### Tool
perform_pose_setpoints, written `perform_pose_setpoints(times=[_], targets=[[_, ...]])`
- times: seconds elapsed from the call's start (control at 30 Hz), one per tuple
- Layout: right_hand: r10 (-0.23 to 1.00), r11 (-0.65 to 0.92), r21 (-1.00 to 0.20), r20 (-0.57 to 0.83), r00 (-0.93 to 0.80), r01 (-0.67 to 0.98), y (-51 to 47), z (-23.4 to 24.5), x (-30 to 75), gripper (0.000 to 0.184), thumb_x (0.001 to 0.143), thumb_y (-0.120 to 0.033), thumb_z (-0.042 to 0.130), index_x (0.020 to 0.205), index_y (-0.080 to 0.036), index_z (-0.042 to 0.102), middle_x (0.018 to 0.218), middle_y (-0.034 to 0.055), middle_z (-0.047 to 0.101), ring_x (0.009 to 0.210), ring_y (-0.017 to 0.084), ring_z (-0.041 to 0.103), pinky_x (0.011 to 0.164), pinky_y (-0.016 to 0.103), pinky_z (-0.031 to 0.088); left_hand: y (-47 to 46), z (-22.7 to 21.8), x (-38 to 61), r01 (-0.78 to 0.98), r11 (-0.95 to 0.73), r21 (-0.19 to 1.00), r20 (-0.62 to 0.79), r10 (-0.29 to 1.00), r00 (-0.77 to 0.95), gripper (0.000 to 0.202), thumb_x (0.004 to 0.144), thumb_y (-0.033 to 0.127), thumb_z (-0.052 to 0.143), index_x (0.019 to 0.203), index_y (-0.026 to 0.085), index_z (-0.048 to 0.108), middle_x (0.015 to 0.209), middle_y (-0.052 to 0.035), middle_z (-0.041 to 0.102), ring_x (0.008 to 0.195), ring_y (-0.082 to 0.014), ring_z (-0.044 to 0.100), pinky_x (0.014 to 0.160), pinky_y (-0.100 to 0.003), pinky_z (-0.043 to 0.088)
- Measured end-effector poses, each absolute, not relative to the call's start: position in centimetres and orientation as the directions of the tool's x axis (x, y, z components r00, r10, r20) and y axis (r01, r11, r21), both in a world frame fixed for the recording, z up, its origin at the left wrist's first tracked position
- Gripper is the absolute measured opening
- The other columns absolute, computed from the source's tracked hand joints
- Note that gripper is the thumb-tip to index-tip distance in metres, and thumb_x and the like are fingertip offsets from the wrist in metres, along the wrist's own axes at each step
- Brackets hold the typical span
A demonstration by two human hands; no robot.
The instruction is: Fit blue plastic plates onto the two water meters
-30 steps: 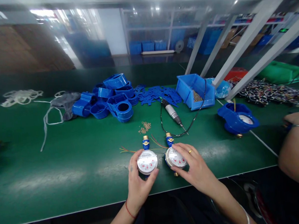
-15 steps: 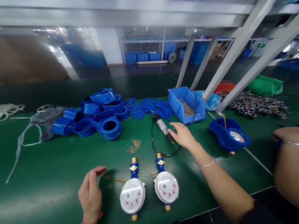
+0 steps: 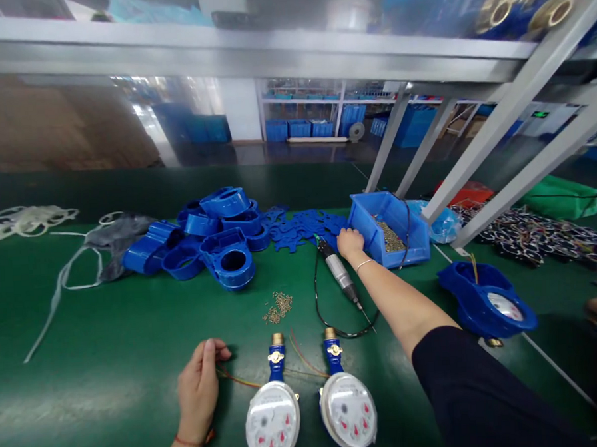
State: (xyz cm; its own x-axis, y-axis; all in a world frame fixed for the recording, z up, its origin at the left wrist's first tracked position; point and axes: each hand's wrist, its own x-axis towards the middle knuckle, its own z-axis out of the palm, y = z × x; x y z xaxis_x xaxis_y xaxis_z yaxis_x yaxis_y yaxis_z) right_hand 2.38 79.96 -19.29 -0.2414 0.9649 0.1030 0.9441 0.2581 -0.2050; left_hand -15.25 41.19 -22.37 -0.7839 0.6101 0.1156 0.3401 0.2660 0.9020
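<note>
Two water meters (image 3: 273, 421): long axes near-to-far; left hand (image 3: 199, 382) nearer, loosely curled
Flat blue pieces (image 3: 299, 229): just left of right hand (image 3: 351, 243)
Grips: unclear, both hands

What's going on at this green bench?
A person's right hand is by the pile of flat blue pieces, beside a blue bin. Two dial meters lie side by side, unheld. The left hand is near the wires of the left meter; whether it touches them is unclear. A power screwdriver lies on the bench.

Beyond the green workbench (image 3: 108, 320), a white pillar (image 3: 241, 110) and shelving (image 3: 302, 102) with blue bins (image 3: 299, 129)
</note>
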Motion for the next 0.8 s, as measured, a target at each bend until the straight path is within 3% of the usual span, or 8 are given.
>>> perform_pose_setpoints(times=[0.17, 0.33, 0.43, 0.5, 0.63, 0.73, 0.8], targets=[[0.946, 0.322, -0.311, 0.149, -0.289, 0.894, 78.5, -18.3, 3.5, 0.026, 0.093, -0.032, 0.058, 0.112, -0.014, 0.059, 0.117, 0.0088, 0.057, 0.108, 0.024, 0.055, 0.095, 0.048, 0.045, 41.3, -22.4, -15.4, 0.314, 0.224, 0.922, 0.100, 0.648, -0.755, 0.050, 0.085, 0.064, 0.041, 0.074, 0.019, 0.061, 0.066, -0.0024, 0.065, 0.065, -0.0191, 0.062, 0.064, -0.029, 0.048], [0.935, 0.350, -0.553, 0.261, -0.241, 0.756, 76.2, -15.7, 5.2, 0.028, 0.095, -0.035, 0.054, 0.110, -0.013, 0.057, 0.114, 0.0108, 0.057, 0.108, 0.025, 0.055, 0.095, 0.046, 0.044, 41.2, -22.3, -15.4, 0.279, 0.180, 0.943, 0.100, 0.646, -0.757, 0.047, 0.087, 0.059, 0.039, 0.074, 0.018, 0.060, 0.065, -0.0026, 0.064, 0.064, -0.0180, 0.060, 0.063, -0.028, 0.048], [0.955, 0.293, -0.742, 0.252, -0.154, 0.602, 72.8, -14.9, 6.6, 0.036, 0.098, -0.044, 0.040, 0.114, -0.013, 0.051, 0.095, 0.0102, 0.061, 0.083, 0.022, 0.064, 0.072, 0.036, 0.052, 41.0, -22.2, -15.4, 0.259, 0.156, 0.953, 0.100, 0.645, -0.757, 0.045, 0.087, 0.056, 0.039, 0.073, 0.018, 0.059, 0.064, -0.0022, 0.062, 0.062, -0.0171, 0.059, 0.061, -0.027, 0.048], [0.974, 0.226, -0.853, 0.193, -0.118, 0.470, 69.6, -15.0, 7.9, 0.041, 0.096, -0.053, 0.034, 0.113, -0.017, 0.047, 0.081, 0.0057, 0.060, 0.065, 0.020, 0.064, 0.052, 0.029, 0.050, 40.9, -22.1, -15.4, 0.248, 0.146, 0.958, 0.096, 0.651, -0.753, 0.044, 0.087, 0.054, 0.040, 0.073, 0.018, 0.059, 0.064, -0.0020, 0.062, 0.062, -0.0167, 0.058, 0.061, -0.027, 0.047], [0.992, 0.067, -0.976, 0.042, -0.120, 0.209, 62.6, -15.8, 11.2, 0.046, 0.080, -0.062, 0.053, 0.101, -0.022, 0.046, 0.071, 0.0008, 0.062, 0.055, 0.019, 0.062, 0.038, 0.024, 0.045, 40.7, -21.9, -15.3, 0.241, 0.137, 0.961, 0.089, 0.670, -0.737, 0.040, 0.087, 0.051, 0.045, 0.072, 0.018, 0.060, 0.063, -0.0017, 0.062, 0.061, -0.0162, 0.058, 0.061, -0.027, 0.047], [0.994, -0.008, -0.998, -0.014, -0.106, 0.064, 58.6, -16.4, 12.9, 0.051, 0.061, -0.054, 0.077, 0.092, -0.020, 0.053, 0.074, 0.0017, 0.065, 0.057, 0.018, 0.062, 0.042, 0.025, 0.049, 40.9, -21.8, -15.0, 0.252, 0.127, 0.959, 0.101, 0.678, -0.728, 0.035, 0.085, 0.048, 0.050, 0.073, 0.017, 0.061, 0.065, -0.0015, 0.062, 0.063, -0.0158, 0.058, 0.063, -0.026, 0.047], [0.997, -0.023, -1.000, -0.023, -0.080, -0.005, 56.8, -16.8, 13.4, 0.049, 0.055, -0.048, 0.083, 0.087, -0.019, 0.059, 0.075, 0.0030, 0.067, 0.057, 0.016, 0.060, 0.044, 0.024, 0.049, 41.1, -22.0, -15.0, 0.257, 0.116, 0.959, 0.118, 0.665, -0.738, 0.031, 0.083, 0.047, 0.052, 0.079, 0.017, 0.060, 0.067, -0.0017, 0.062, 0.065, -0.0161, 0.059, 0.065, -0.027, 0.048]])
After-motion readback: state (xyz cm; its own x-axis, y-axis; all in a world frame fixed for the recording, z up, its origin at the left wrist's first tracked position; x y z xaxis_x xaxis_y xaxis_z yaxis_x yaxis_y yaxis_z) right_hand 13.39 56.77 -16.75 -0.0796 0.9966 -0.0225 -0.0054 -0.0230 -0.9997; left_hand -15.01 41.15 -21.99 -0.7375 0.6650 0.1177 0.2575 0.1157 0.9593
